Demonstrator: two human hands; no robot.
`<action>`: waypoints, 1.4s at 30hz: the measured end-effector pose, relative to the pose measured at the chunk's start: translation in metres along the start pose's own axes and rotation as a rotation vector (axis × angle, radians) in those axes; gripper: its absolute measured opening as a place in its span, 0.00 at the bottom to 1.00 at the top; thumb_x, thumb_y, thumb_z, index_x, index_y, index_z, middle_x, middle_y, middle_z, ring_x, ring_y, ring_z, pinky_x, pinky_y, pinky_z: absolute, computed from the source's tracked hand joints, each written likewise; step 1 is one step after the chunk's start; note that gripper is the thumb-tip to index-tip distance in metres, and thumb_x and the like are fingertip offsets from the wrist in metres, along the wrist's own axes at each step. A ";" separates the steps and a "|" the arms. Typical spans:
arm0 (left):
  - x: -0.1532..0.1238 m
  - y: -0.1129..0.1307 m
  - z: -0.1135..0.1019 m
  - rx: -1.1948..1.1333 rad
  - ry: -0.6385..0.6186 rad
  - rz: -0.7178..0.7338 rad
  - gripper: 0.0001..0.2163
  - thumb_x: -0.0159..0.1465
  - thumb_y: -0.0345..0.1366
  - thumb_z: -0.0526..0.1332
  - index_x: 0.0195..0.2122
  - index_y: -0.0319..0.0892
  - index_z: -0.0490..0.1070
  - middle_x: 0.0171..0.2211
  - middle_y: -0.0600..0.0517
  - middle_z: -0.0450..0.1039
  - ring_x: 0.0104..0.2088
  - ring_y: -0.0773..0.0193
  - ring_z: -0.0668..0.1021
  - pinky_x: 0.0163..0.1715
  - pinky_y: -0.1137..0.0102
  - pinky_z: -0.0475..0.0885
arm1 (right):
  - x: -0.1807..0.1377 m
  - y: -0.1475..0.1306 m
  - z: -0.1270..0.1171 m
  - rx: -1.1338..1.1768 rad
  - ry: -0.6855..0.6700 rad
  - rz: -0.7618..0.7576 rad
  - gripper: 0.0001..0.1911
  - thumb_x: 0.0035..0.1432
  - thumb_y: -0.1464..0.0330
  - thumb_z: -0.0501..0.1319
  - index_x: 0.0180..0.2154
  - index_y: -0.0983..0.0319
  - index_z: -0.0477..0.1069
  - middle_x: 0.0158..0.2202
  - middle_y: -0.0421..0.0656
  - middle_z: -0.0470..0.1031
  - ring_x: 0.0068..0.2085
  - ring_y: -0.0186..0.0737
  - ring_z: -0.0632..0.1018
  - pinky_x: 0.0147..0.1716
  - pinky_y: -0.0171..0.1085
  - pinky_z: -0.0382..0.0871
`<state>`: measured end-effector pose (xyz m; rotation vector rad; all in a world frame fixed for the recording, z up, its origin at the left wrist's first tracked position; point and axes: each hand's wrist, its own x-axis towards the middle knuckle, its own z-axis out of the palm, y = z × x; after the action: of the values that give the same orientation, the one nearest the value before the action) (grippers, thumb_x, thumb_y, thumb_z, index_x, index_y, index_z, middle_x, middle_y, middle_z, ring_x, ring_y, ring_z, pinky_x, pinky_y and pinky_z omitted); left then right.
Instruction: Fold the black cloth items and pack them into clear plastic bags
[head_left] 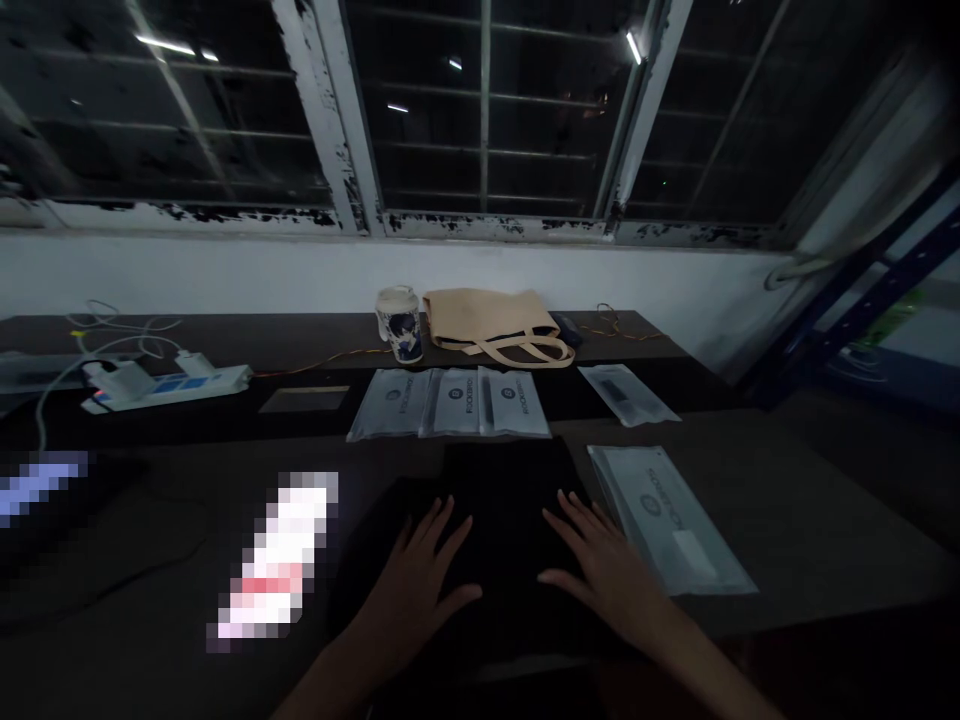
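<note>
My left hand lies flat with fingers spread on a black folded cloth that rests on the dark table in front of me. My right hand lies flat on the same cloth, fingers stretched out, a little to the right. Both hands hold nothing. Just right of my right hand lies a clear plastic packaging bag with printed lettering.
Several more plastic bags lie in a row beyond the cloth, another single bag to their right. Farther back stand a printed cup and a beige tote bag. A power strip with cables sits at far left.
</note>
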<state>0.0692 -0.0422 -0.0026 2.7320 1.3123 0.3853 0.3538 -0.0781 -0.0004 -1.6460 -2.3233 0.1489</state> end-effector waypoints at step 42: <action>-0.109 -0.023 -0.028 0.066 0.037 0.160 0.32 0.56 0.40 0.64 0.62 0.56 0.54 0.58 0.50 0.64 0.52 0.54 0.74 0.43 0.64 0.77 | -0.110 0.014 -0.012 0.238 0.037 -0.164 0.29 0.57 0.69 0.59 0.59 0.48 0.58 0.58 0.40 0.64 0.57 0.46 0.68 0.53 0.45 0.67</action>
<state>-0.0209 -0.1139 0.0001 2.9089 1.1369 0.4144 0.4039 -0.1767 -0.0115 -1.3289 -2.2995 0.3419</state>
